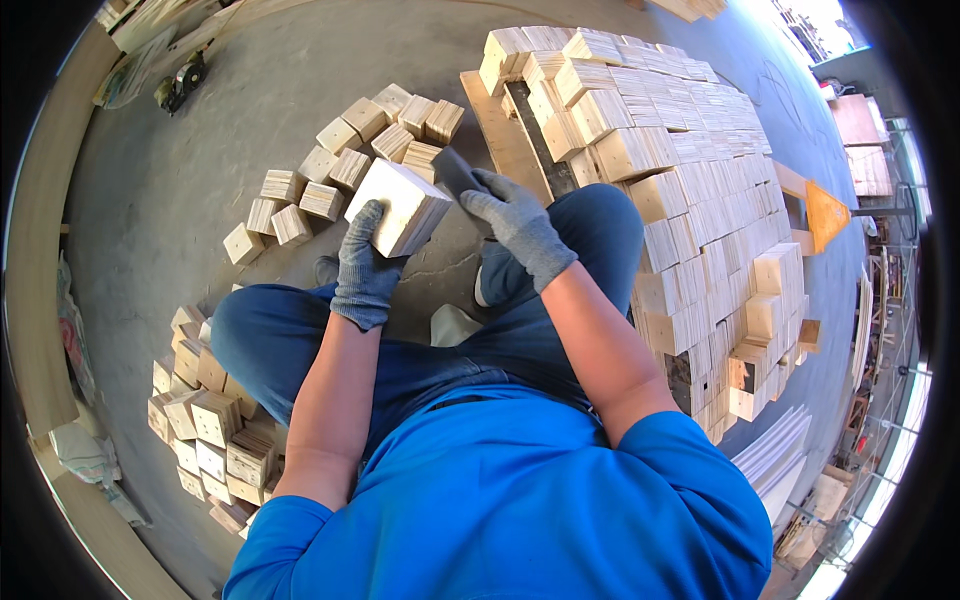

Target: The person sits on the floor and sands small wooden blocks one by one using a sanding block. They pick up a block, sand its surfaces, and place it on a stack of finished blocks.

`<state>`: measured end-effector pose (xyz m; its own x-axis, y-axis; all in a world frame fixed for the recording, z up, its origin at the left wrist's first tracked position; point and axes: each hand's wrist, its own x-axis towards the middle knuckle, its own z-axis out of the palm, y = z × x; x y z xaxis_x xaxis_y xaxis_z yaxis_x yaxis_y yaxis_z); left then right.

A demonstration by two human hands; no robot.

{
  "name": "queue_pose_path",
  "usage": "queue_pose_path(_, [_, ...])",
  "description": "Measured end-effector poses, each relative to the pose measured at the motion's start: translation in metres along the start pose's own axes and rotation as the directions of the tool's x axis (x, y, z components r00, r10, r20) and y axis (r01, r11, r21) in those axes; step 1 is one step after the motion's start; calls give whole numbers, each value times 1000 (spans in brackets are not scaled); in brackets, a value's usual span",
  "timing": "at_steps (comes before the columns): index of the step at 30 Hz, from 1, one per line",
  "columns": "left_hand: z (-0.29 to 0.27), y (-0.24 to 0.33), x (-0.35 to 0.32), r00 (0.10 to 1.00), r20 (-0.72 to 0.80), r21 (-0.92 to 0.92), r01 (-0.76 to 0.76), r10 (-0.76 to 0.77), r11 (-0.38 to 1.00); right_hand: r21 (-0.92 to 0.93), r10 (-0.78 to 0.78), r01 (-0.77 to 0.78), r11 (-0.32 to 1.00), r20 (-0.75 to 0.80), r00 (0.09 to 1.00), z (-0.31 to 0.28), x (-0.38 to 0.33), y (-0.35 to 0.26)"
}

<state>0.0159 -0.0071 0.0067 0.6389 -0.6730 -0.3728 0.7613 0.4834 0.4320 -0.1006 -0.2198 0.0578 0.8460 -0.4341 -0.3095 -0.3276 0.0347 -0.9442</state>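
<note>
My gloved left hand (362, 268) clamps 1 stiff, light-looking plywood block (400, 205) by its near edge, fingers wrapped, while my right hand (512, 220) grips a dark sanding pad (453, 168) against its far side.

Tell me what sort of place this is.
Most likely a woodworking or timber workshop. Cut wooden blocks are stacked high on the person's right, loose blocks lie on the bare concrete floor, and the gloved left hand holds one block.

left hand (365, 262) gripping wooden block (398, 207), right hand (515, 220) holding dark tool (455, 170)
</note>
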Motion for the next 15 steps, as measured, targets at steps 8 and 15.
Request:
queue_pose_path(8, [-17, -2, 18, 981, -180, 89, -58, 73, 994, -208, -159, 170, 963, 68, 985, 13, -19, -41])
queue_pose_path(15, [-3, 2, 8, 996, -32, 142, -75, 80, 987, -57, 57, -53, 997, 72, 996, 5, -5, -4])
